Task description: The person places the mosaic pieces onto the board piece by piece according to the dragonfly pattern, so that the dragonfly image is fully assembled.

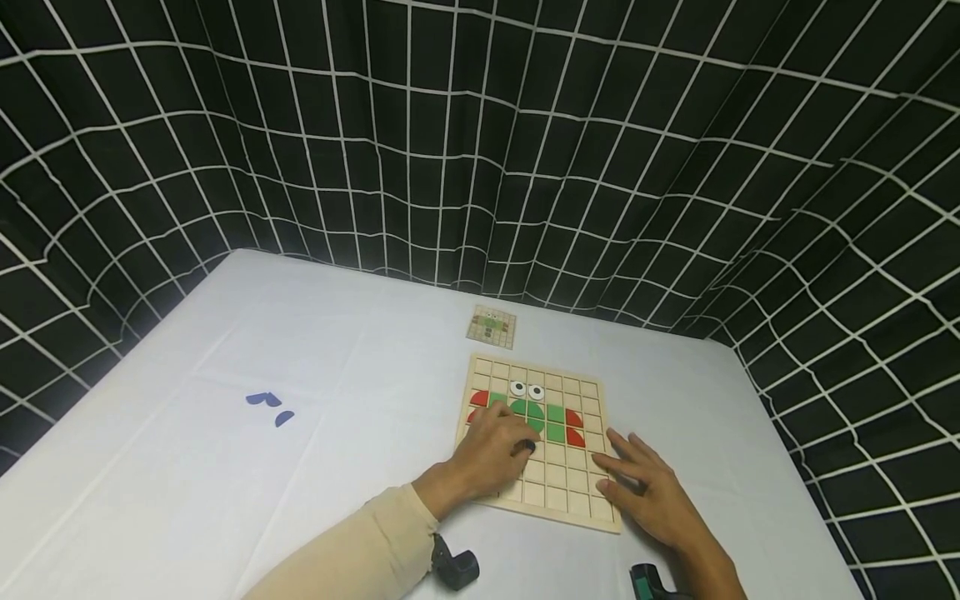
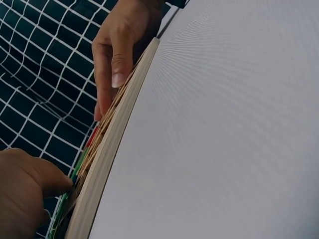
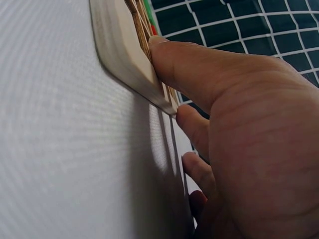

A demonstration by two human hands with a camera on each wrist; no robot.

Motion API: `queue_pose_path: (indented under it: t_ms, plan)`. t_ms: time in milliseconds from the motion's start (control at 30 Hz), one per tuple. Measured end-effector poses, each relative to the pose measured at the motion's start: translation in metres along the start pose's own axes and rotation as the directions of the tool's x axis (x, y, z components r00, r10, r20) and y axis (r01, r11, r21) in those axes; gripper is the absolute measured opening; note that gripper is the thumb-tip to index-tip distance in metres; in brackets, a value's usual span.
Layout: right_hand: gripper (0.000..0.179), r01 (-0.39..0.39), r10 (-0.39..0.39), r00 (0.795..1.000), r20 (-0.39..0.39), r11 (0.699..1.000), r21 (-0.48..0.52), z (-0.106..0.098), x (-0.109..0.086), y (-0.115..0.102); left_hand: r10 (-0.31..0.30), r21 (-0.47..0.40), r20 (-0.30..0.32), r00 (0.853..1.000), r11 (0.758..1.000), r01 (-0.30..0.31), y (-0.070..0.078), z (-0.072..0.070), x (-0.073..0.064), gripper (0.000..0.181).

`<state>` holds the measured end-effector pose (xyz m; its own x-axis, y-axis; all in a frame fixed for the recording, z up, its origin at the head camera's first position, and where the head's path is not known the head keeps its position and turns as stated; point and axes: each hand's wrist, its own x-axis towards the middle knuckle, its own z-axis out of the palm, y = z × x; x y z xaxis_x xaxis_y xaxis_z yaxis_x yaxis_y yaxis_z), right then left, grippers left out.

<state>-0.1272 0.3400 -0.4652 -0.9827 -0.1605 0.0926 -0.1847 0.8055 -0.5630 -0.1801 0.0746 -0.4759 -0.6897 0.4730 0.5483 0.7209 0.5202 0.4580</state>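
A square wooden grid board (image 1: pixel 557 475) lies on the table, with green tiles (image 1: pixel 556 422), red rounded tiles (image 1: pixel 574 427) and two eye tiles (image 1: pixel 527 390) in its cells. Over the board's left middle, my left hand (image 1: pixel 491 450) pinches a small dark piece (image 1: pixel 529 446) between thumb and fingers, just below the green tiles. That hand hides part of the left-hand tiles. My right hand (image 1: pixel 651 492) rests at the board's right edge, fingers spread and loosely bent. In the right wrist view its thumb (image 3: pixel 184 64) touches the board's rim.
Several loose blue pieces (image 1: pixel 264 399) lie on the white table (image 1: pixel 360 350) to the left. Behind the board is a small picture card (image 1: pixel 491 327) showing a similar tile pattern. A black curtain with white grid lines (image 1: pixel 450 150) encloses the table's back and sides.
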Motion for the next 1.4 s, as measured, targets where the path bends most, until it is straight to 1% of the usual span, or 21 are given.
queue_pose_path:
  t_ms: [67,133,267,333,467,567,667,733,833,1000,1100,1233,1300,1400]
  plan:
    - [0.039,0.006,-0.006,1.0,-0.002,1.0,0.0,0.001,0.0,0.001,-0.008,-0.006,0.009,1.0,1.0,0.008,0.001,-0.003,0.0,0.013]
    - [0.039,0.013,-0.013,1.0,-0.005,1.0,0.0,0.001,-0.001,0.001,-0.029,-0.028,0.025,0.999,0.999,0.029,0.003,-0.009,-0.001,0.015]
    - [0.038,0.026,-0.026,1.0,-0.012,1.0,-0.004,0.0,-0.001,0.001,-0.054,-0.077,0.017,0.998,0.996,0.055,0.006,-0.025,-0.001,0.018]
    - [0.038,0.032,-0.032,0.999,-0.017,0.999,-0.004,-0.001,-0.001,0.002,-0.062,-0.099,-0.005,0.998,0.993,0.062,0.006,-0.036,-0.002,0.019]
    - [0.038,0.028,-0.028,1.0,-0.013,1.0,-0.002,-0.002,-0.003,0.004,-0.063,-0.096,-0.069,0.996,0.994,0.056,0.004,-0.058,-0.005,0.019]
    - [0.038,0.02,-0.02,1.0,-0.008,1.0,-0.006,-0.003,-0.003,0.004,-0.076,-0.096,-0.111,0.991,0.993,0.066,0.0,-0.075,-0.009,0.021]
    - [0.038,0.02,-0.02,1.0,-0.01,1.0,-0.003,-0.004,-0.002,0.003,-0.102,-0.106,-0.138,0.985,0.99,0.088,-0.007,-0.09,-0.016,0.021]
    - [0.037,0.023,-0.023,1.0,-0.009,1.0,0.01,-0.004,-0.002,0.003,-0.117,-0.099,-0.159,0.98,0.99,0.102,-0.013,-0.098,-0.023,0.022]
    - [0.037,0.028,-0.028,1.0,-0.004,0.999,0.02,-0.003,-0.001,0.002,-0.126,-0.065,-0.209,0.97,0.991,0.115,-0.023,-0.108,-0.037,0.022]
    - [0.037,0.026,-0.026,1.0,-0.006,1.0,-0.006,-0.004,-0.001,0.001,-0.122,-0.024,-0.305,0.945,0.992,0.121,-0.043,-0.124,-0.056,0.023]
    - [0.037,0.01,-0.01,1.0,-0.008,1.0,-0.009,-0.005,0.0,0.0,-0.108,-0.01,-0.343,0.933,0.994,0.112,-0.053,-0.134,-0.065,0.024]
    - [0.037,-0.011,0.011,1.0,0.001,1.0,0.002,-0.004,0.0,0.0,-0.094,0.011,-0.379,0.921,0.994,0.106,-0.063,-0.149,-0.074,0.028]
    - [0.037,-0.016,0.016,1.0,0.005,1.0,0.007,-0.002,0.0,0.0,-0.103,0.03,-0.393,0.914,0.992,0.124,-0.068,-0.157,-0.078,0.03]
    - [0.036,-0.014,0.014,1.0,0.004,1.0,0.005,-0.001,0.0,0.0,-0.152,0.051,-0.413,0.898,0.981,0.19,-0.074,-0.168,-0.088,0.031]
